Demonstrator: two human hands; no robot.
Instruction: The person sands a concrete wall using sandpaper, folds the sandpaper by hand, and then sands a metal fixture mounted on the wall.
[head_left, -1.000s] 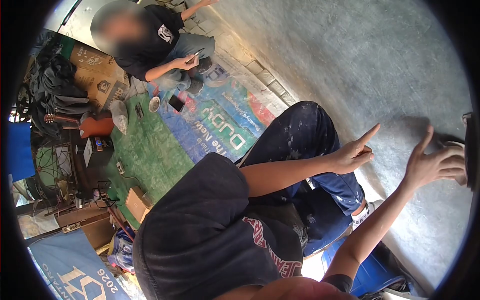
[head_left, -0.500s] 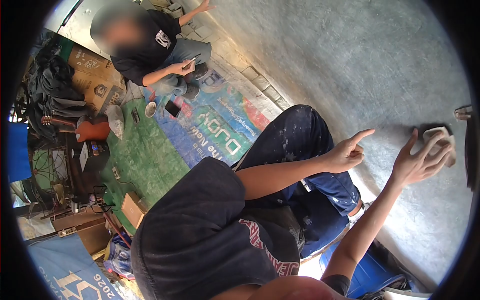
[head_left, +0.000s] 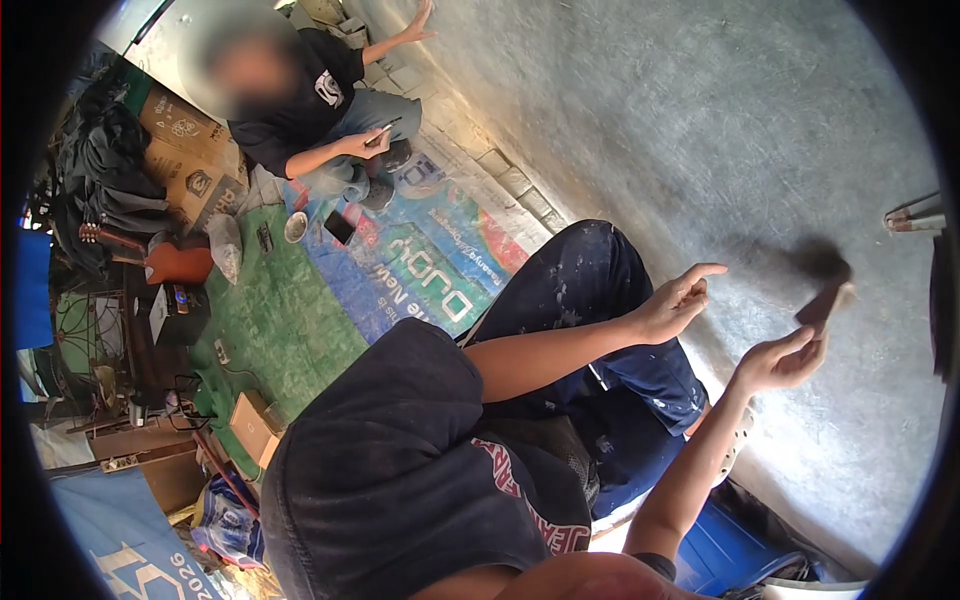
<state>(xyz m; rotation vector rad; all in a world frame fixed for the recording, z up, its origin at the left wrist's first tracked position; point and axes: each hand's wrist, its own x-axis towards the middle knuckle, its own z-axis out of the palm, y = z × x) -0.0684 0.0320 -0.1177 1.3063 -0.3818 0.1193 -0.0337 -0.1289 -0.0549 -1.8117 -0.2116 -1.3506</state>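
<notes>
My right hand [head_left: 785, 362] grips a small, flat brownish piece that looks like folded sandpaper [head_left: 822, 306], tilted and partly blurred at its far end. It is held close to the grey wall [head_left: 720, 130], where a dark shadow falls beside it. Farther left, my left hand [head_left: 672, 308] is in the air above my raised knee in paint-spotted trousers [head_left: 595, 285]. Its index finger points out, the other fingers are loosely bent, and nothing shows in it.
Another person [head_left: 330, 120] sits by the wall, holding a slim object in one hand. A printed banner [head_left: 440, 270] and green sheet [head_left: 290, 330] cover the floor, with a cup [head_left: 296, 227] and phone [head_left: 339, 228]. A metal-ended tool [head_left: 915, 220] is at right.
My right hand has moved left and down; the folded piece, earlier flat on the wall under my spread fingers, is now tilted in my grip. My left hand has shifted slightly left.
</notes>
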